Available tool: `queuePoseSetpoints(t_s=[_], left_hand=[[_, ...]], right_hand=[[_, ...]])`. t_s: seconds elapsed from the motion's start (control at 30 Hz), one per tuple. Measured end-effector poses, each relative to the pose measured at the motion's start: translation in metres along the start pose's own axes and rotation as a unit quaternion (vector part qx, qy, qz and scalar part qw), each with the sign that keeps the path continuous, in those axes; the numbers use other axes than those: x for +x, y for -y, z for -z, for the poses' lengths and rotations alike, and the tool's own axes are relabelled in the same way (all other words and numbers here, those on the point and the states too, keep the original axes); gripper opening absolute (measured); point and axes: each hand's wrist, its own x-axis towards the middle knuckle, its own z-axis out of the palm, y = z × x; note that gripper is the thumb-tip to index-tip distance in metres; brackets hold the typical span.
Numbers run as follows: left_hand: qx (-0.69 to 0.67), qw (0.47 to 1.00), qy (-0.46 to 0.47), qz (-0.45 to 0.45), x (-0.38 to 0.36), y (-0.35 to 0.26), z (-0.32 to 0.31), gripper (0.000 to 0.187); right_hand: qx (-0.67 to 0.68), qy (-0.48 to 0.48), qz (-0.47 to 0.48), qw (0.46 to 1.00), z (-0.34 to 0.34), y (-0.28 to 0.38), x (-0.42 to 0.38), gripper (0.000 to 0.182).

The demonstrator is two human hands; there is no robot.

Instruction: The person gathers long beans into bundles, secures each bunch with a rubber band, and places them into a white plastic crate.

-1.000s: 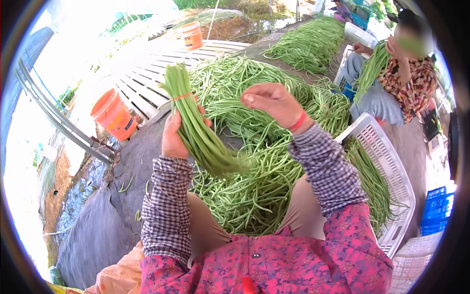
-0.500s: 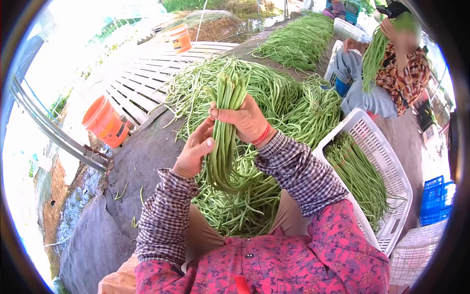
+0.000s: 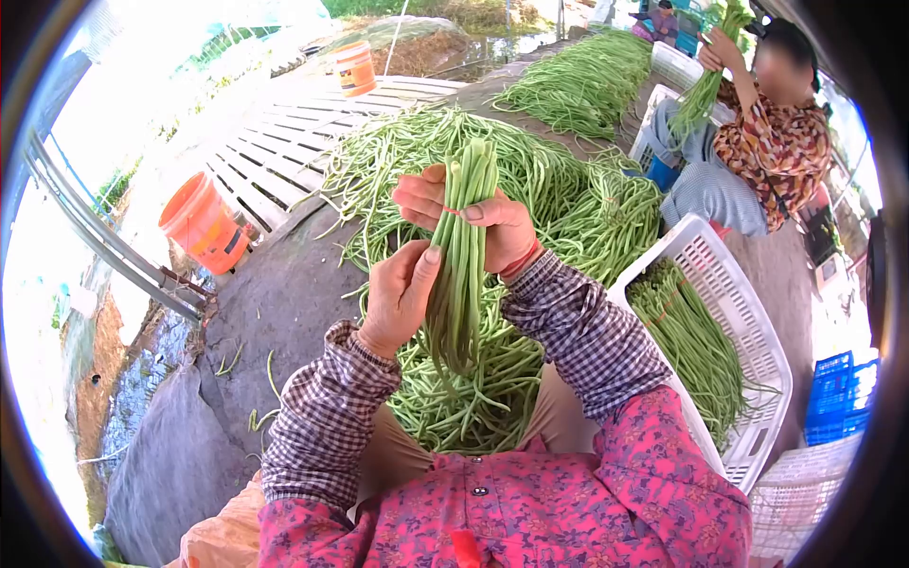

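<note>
A bundle of long green beans (image 3: 460,275) is held upright in front of me, with a thin red band across its upper part. My right hand (image 3: 502,227) is wrapped round the bundle near the top, its thumb on the front and fingertips showing on the left side. Lower down, my left hand (image 3: 400,293) grips the bundle's left side with its thumb along the beans. Behind and below the bundle spreads a large loose pile of beans (image 3: 559,194). Red bands circle my right wrist.
A white crate (image 3: 724,275) with bean bundles stands at the right. Orange buckets (image 3: 204,227) are at the left. Another person (image 3: 776,151) holds beans at the upper right, before a second bean heap (image 3: 592,80). Blue crates (image 3: 838,398) sit at far right.
The bundle and both hands have shifted slightly right, and the bundle hangs straighter. A red band now shows across it. The other person's beans have moved up and left, away from the face.
</note>
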Motion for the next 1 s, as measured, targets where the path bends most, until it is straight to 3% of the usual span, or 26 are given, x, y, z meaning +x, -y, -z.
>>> queuePoseSetpoints(t_s=[0.13, 0.27, 0.37, 0.47, 0.57, 0.67, 0.77, 0.8, 0.9, 1.0], left_hand=[[-0.015, 0.996, -0.064, -0.051, 0.002, 0.007, -0.005, 0.022], [0.202, 0.955, -0.114, -0.183, 0.003, -0.006, 0.000, 0.020], [0.233, 0.951, -0.078, -0.189, 0.002, -0.014, 0.005, 0.020], [0.146, 0.975, -0.060, -0.155, 0.005, 0.002, 0.010, 0.016], [0.065, 0.974, -0.102, -0.191, 0.009, 0.003, 0.007, 0.016], [0.071, 0.963, -0.167, -0.199, 0.009, -0.015, 0.006, 0.014], [0.105, 0.973, -0.178, -0.107, 0.007, -0.013, 0.012, 0.015], [0.043, 0.974, -0.198, -0.102, 0.010, -0.017, 0.010, 0.019], [0.188, 0.952, -0.146, -0.193, 0.014, -0.018, 0.019, 0.020], [0.200, 0.956, -0.117, -0.182, 0.014, -0.021, 0.021, 0.021]], right_hand=[[0.019, 0.007, -0.019, 1.000, 0.003, -0.003, -0.001, 0.066], [0.015, -0.005, -0.034, 0.999, 0.003, -0.003, -0.001, 0.065], [-0.015, -0.009, -0.032, 0.999, 0.002, -0.004, -0.001, 0.063], [-0.045, -0.018, -0.036, 0.998, -0.004, -0.002, -0.002, 0.058], [-0.110, -0.021, -0.045, 0.993, -0.010, -0.001, -0.003, 0.052], [-0.146, -0.033, -0.035, 0.988, -0.020, -0.006, -0.004, 0.044], [-0.207, -0.055, -0.024, 0.976, -0.025, -0.006, -0.004, 0.034], [-0.212, -0.056, -0.028, 0.975, -0.031, -0.004, -0.005, 0.034], [-0.302, -0.012, -0.050, 0.952, -0.030, -0.001, -0.006, 0.034], [-0.407, 0.048, -0.089, 0.908, -0.033, 0.006, -0.002, 0.039]])
